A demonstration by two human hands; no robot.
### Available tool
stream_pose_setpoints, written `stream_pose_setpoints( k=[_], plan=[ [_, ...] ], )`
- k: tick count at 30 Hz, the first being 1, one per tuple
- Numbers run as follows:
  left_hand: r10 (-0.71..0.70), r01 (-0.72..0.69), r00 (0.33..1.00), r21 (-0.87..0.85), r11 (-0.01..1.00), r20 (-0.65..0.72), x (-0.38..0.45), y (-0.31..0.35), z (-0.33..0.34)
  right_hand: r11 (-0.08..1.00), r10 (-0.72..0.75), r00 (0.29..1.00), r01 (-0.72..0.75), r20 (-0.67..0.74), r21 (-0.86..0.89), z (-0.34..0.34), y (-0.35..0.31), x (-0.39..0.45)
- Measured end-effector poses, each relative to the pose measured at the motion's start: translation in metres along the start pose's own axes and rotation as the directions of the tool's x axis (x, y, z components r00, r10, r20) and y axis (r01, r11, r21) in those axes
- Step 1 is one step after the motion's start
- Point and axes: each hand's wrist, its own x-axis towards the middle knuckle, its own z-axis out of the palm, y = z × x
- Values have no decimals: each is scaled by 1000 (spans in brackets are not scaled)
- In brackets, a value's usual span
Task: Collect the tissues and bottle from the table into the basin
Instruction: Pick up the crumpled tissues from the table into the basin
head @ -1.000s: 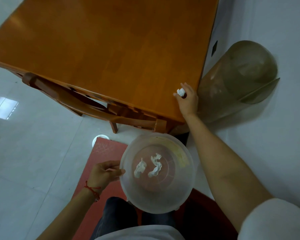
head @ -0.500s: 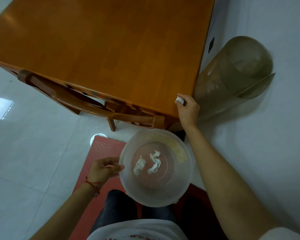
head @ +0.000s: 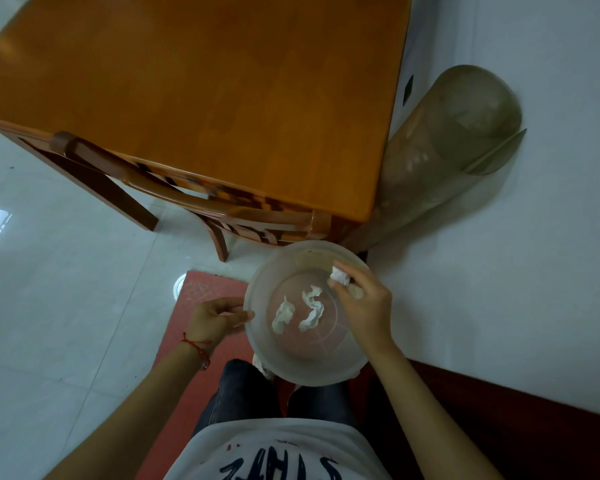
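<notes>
A clear plastic basin [head: 291, 370] hangs in front of my legs, with my left hand [head: 212, 318] gripping its left rim. Two crumpled white tissues [head: 298, 311] lie on its bottom. My right hand [head: 364, 303] is over the basin's right side and pinches a small white tissue wad [head: 339, 276] between thumb and fingers. The orange wooden table [head: 222, 91] fills the upper part of the view. No bottle shows on it.
A wooden chair [head: 174, 192] is tucked under the table's near edge. A large translucent brown bin [head: 447, 147] leans against the white wall on the right. A red mat [head: 201, 306] lies on the pale tiled floor under my feet.
My right hand left the table's near right corner and carried the tissue wad down and back over the basin. My left hand kept hold of the basin's rim.
</notes>
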Motion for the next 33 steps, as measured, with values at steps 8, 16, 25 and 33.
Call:
stream_pose_setpoints(
  k=[8, 16, 25, 33],
  plan=[
    [31, -32, 999, 14, 999, 32, -3, -5, -12, 967, -21, 999, 30, 36, -252, -12, 14, -33],
    [58, -57, 997, -12, 998, 48, -15, -18, -33, 910, 399, 915, -403, -49, -103, -34, 32, -54],
    [76, -79, 996, -48, 996, -47, -45, -50, -52, 888, 458, 878, -457, 140, -36, -28, 34, -68],
    [56, -90, 976, -157, 983, -209, -91, -90, -60, 950, 305, 899, -309, 314, -37, -18, 25, -64]
  ],
)
